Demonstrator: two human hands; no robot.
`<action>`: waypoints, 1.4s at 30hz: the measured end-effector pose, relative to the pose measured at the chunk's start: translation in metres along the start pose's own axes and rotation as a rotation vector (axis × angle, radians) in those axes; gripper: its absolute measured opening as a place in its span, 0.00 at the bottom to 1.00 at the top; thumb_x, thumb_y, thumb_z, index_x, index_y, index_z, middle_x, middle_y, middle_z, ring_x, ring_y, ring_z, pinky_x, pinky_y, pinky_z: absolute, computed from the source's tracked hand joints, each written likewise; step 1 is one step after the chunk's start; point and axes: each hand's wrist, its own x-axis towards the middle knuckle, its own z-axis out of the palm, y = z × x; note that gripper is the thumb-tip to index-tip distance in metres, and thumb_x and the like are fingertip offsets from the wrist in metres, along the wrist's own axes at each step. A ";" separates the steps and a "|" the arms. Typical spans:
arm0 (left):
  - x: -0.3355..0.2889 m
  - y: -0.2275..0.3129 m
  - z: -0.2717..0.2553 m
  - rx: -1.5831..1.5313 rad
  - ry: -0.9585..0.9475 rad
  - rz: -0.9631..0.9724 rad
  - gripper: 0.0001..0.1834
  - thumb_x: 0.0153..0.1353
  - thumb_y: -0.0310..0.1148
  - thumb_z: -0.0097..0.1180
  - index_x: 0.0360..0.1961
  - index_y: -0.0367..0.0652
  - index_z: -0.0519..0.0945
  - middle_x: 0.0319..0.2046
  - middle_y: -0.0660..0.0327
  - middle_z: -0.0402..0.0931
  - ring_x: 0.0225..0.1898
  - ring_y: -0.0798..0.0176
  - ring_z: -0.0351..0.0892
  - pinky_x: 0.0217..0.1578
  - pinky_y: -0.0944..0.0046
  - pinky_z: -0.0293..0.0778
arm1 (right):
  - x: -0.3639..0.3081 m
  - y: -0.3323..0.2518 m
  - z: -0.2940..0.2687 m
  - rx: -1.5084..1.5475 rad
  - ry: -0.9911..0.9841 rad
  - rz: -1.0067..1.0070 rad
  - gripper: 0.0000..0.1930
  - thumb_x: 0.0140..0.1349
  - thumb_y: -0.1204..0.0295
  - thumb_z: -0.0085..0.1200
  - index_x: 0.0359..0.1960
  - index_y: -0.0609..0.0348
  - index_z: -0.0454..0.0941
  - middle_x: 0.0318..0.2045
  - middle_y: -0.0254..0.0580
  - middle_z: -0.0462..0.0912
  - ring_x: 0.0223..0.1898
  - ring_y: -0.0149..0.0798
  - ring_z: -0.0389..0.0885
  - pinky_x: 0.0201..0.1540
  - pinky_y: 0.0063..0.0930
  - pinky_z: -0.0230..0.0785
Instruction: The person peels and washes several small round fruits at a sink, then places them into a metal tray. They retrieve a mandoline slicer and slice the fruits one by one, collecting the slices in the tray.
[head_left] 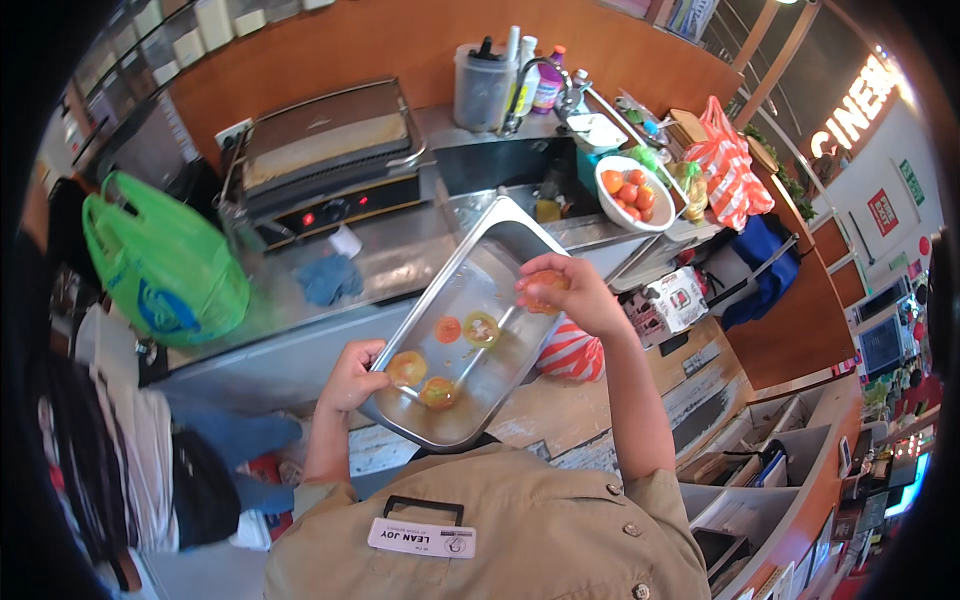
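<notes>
I hold a metal food pan [462, 300] tilted in front of my body. My left hand [350, 380] is closed on its left rim, thumb over the edge. Several tomato slices [482, 329] lie apart on the pan's wet bottom, some reddish, some greenish-yellow. Over the pan's right side, my right hand [582, 298] is closed around a tomato slice [545, 292]. Its fingers partly cover that piece, and whether more slices are stacked with it I cannot tell.
Beyond the pan is a sink [470, 205], with a white bowl [657, 222] of tomatoes at its right. A contact grill [330, 150], blue cloth [328, 280] and green bag [165, 270] stand on the left counter. A person [130, 450] is close at left.
</notes>
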 end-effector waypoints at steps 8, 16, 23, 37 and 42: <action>0.114 0.018 0.021 -0.069 0.130 0.059 0.11 0.41 0.20 0.52 0.30 0.35 0.77 0.24 0.70 0.74 0.25 0.80 0.68 0.26 0.76 0.64 | 0.078 0.011 -0.105 1.131 0.078 0.077 0.13 0.67 0.64 0.44 0.48 0.57 0.66 0.35 0.46 0.78 0.27 0.36 0.81 0.21 0.21 0.79; 0.183 0.008 0.059 -0.183 0.321 0.061 0.08 0.46 0.18 0.54 0.31 0.35 0.76 0.26 0.69 0.75 0.26 0.80 0.69 0.26 0.77 0.64 | 0.171 0.034 -0.167 1.113 0.091 0.138 0.16 0.66 0.67 0.47 0.53 0.58 0.67 0.30 0.38 0.77 0.28 0.28 0.79 0.29 0.16 0.79; 0.252 0.002 0.101 -0.256 0.516 0.087 0.11 0.48 0.18 0.52 0.36 0.33 0.76 0.31 0.65 0.78 0.32 0.75 0.74 0.34 0.72 0.71 | 0.255 0.039 -0.228 0.563 0.081 0.094 0.14 0.67 0.61 0.45 0.44 0.61 0.70 0.25 0.40 0.79 0.27 0.36 0.81 0.30 0.27 0.76; 0.326 -0.009 0.169 -0.352 0.809 0.056 0.16 0.37 0.17 0.49 0.32 0.36 0.76 0.29 0.65 0.77 0.29 0.74 0.74 0.31 0.73 0.70 | 0.338 0.084 -0.328 -0.995 -0.188 -0.157 0.13 0.57 0.67 0.52 0.37 0.65 0.76 0.30 0.57 0.81 0.38 0.57 0.79 0.41 0.43 0.71; 0.343 -0.035 0.158 -0.429 0.793 -0.035 0.16 0.38 0.17 0.49 0.33 0.35 0.76 0.29 0.63 0.77 0.29 0.71 0.76 0.32 0.72 0.72 | 0.416 0.129 -0.335 -1.080 -0.212 0.064 0.18 0.58 0.69 0.48 0.47 0.66 0.73 0.40 0.59 0.80 0.45 0.55 0.78 0.47 0.40 0.69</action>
